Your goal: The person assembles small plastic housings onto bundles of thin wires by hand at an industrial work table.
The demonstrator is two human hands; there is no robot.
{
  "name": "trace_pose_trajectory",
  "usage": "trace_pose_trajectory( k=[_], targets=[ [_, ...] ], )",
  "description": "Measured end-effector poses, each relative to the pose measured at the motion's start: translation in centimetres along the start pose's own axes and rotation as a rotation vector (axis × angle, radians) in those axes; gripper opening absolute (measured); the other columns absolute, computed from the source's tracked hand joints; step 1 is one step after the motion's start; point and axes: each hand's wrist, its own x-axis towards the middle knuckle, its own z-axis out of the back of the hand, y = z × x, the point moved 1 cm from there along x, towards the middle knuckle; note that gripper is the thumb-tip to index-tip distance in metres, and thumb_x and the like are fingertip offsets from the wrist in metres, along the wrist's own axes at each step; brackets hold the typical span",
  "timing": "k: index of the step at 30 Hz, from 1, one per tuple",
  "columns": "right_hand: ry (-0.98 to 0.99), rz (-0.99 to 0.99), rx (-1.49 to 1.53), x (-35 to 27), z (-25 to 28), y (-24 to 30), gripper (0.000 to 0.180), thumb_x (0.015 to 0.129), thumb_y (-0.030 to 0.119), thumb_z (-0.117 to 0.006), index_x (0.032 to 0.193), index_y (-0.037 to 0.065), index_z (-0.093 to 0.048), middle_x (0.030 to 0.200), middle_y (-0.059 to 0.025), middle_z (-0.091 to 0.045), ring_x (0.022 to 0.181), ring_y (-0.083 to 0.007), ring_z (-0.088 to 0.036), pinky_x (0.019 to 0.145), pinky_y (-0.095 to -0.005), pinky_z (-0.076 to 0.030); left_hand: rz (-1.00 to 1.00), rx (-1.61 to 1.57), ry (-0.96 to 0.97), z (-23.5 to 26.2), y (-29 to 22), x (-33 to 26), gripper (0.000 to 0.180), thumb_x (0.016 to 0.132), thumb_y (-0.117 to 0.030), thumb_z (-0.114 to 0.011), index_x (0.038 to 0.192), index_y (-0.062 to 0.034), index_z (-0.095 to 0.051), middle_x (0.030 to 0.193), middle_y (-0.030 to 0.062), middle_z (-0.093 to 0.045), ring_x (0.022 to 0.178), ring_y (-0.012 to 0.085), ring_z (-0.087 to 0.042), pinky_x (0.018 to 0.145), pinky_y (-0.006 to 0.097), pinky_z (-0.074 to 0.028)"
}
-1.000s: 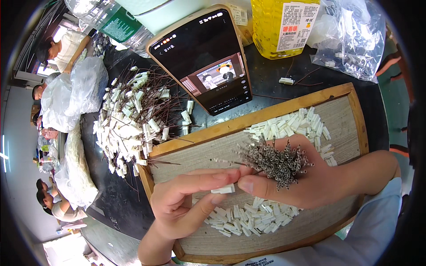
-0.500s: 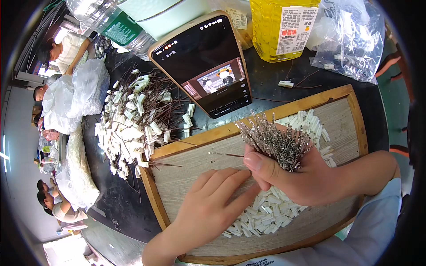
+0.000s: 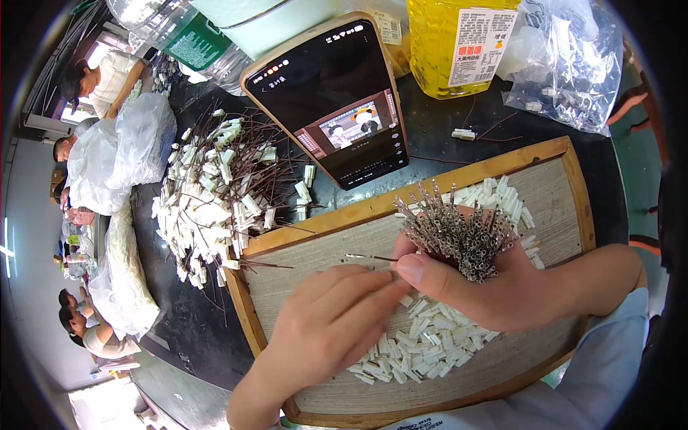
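My right hand (image 3: 494, 290) is closed around a thick bundle of thin brown wires with metal crimp terminals (image 3: 466, 240), their ends fanning upward. One single wire (image 3: 376, 257) pokes out leftward beside the right thumb, its metal tip showing. My left hand (image 3: 333, 312) is curled, fingers together, with its fingertips against the right hand's fingers just below that wire. Whatever the left fingertips pinch is hidden. Beneath both hands, small white plastic connector housings (image 3: 430, 344) lie loose in a wood-framed tray (image 3: 315, 394); more of these sit behind the bundle.
Left of the tray is a heap of white connectors on brown wires (image 3: 215, 193). A phone (image 3: 337, 100) leans upright behind it. Further back are a clear bottle (image 3: 193, 43), a yellow container (image 3: 459, 50) and a plastic bag (image 3: 566, 64). Other people (image 3: 100, 79) sit at far left.
The wire bundle has tipped slightly to the right and spread more. My left hand's fingers have drawn together, its thumb now tucked out of sight. The single wire has shifted slightly right and down.
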Motion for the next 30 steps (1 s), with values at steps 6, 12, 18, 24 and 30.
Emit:
trace_pose_trajectory(
  k=[6,12,18,24,30],
  targets=[
    [0.087,-0.052,-0.015,0.0,0.2,1.0,0.010,0.084,0.009,-0.064,0.088,0.001,-0.059,0.072,0.0027,-0.059,0.066,-0.0013,-0.052,0.056,-0.0176,-0.042,-0.011,0.128,0.091,-0.2,-0.6,-0.2,0.031,0.064,-0.006,-0.062,0.095,-0.0048,-0.062,0.094,0.0073,-0.059,0.082,0.0219,-0.058,0.068,0.032,-0.048],
    [0.068,-0.095,-0.002,0.0,0.2,1.5,0.009,0.082,0.006,-0.066,0.086,-0.001,-0.062,0.076,-0.0007,-0.063,0.072,-0.0029,-0.056,0.061,-0.0185,-0.046,0.178,-0.114,-0.170,1.3,-0.3,-0.5,0.028,0.068,0.003,-0.067,0.095,-0.0004,-0.062,0.089,0.0095,-0.060,0.076,0.0208,-0.059,0.064,0.026,-0.047],
    [0.185,-0.105,-0.100,-0.5,0.4,1.3,0.016,0.087,0.022,-0.059,0.090,0.007,-0.059,0.067,0.0046,-0.055,0.063,0.0003,-0.049,0.057,-0.0169,-0.039,0.236,-0.407,-0.396,2.2,0.0,-1.6,0.031,0.070,0.006,-0.066,0.100,0.0017,-0.064,0.086,0.0110,-0.060,0.074,0.0173,-0.058,0.063,0.024,-0.045],
    [0.100,-0.085,0.026,-0.4,-0.1,1.8,0.007,0.082,0.007,-0.065,0.081,0.002,-0.060,0.067,0.0047,-0.056,0.062,0.0000,-0.047,0.052,-0.0189,-0.037,0.234,-0.401,-0.365,2.2,0.2,-1.5,0.031,0.072,0.003,-0.066,0.103,0.0012,-0.064,0.086,0.0105,-0.060,0.074,0.0167,-0.057,0.063,0.024,-0.045],
    [0.210,-0.073,-0.046,-0.2,0.2,2.0,0.006,0.084,0.007,-0.062,0.084,0.002,-0.059,0.069,0.0047,-0.056,0.065,0.0002,-0.046,0.055,-0.0191,-0.038,0.237,-0.387,-0.291,2.3,-0.1,-1.4,0.032,0.072,0.003,-0.067,0.104,0.0012,-0.064,0.085,0.0103,-0.059,0.072,0.0158,-0.056,0.061,0.024,-0.044]
  ],
)
